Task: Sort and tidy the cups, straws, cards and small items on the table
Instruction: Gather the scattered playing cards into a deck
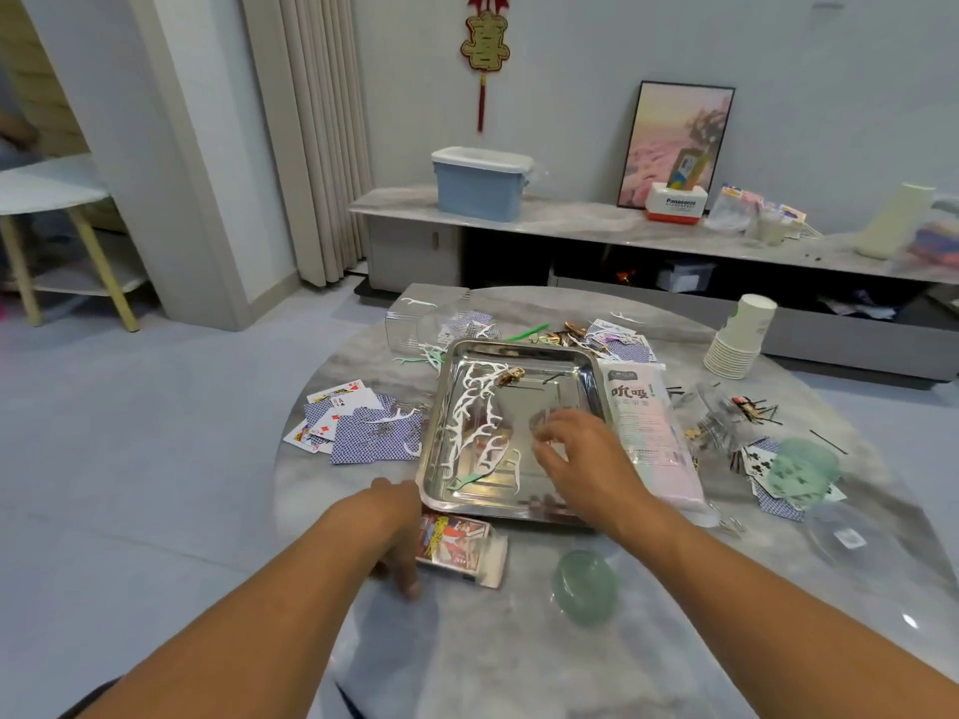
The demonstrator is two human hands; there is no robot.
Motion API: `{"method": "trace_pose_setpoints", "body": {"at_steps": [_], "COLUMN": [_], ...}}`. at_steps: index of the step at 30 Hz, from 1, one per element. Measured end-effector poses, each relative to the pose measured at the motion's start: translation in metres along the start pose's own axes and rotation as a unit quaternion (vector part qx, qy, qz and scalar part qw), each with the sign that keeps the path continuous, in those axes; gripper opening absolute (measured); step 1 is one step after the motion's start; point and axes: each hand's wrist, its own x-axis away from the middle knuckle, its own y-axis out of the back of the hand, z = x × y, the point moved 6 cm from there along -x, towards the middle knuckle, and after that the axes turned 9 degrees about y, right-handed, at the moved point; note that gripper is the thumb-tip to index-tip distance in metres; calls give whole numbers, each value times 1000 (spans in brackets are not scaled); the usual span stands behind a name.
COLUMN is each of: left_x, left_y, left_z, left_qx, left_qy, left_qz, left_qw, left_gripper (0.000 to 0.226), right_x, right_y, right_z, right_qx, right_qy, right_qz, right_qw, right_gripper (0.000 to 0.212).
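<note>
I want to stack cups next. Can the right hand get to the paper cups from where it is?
Probably yes. The right hand is over the metal tray, and the paper cups stand far right. Only the flat straw packet lies between, low enough to reach over.

Home living room: TV cabinet (pixel 571 220), curtain (pixel 311 137), wall ornament (pixel 485 44).

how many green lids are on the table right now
2: one green lid lies near the front edge, below the metal tray; the other rests on playing cards at the right. More may hide under clutter.
</note>
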Motion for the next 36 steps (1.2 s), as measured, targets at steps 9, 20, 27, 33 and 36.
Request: {"method": "trace_pose_setpoints", "body": {"at_steps": [9, 20, 27, 33, 36], "left_x": [18, 21, 18, 15, 11], "left_y": [-18, -37, -33, 8, 20], "left_z": [-47, -97, -130, -121, -103], "left_qx": [0, 264, 271, 311, 386], "left_qy": [-119, -219, -247, -254, -231], "left_qz": [-8, 85, 30, -160, -222], "left_qw": [993, 935, 930, 902, 865], "left_gripper": [47, 13, 27, 4, 9], "right_x": [44, 95, 120, 131, 123], "right_y": [-28, -24, 12, 35, 45], "right_z": [73, 45, -11, -41, -32], "right_qx": [87, 169, 162, 174, 146], "right_qy": [209, 226, 198, 150, 156], "right_qz": [153, 195, 176, 115, 32], "right_qw": [962, 939, 951, 967, 976], "right_gripper": [37, 43, 18, 13, 15]}}
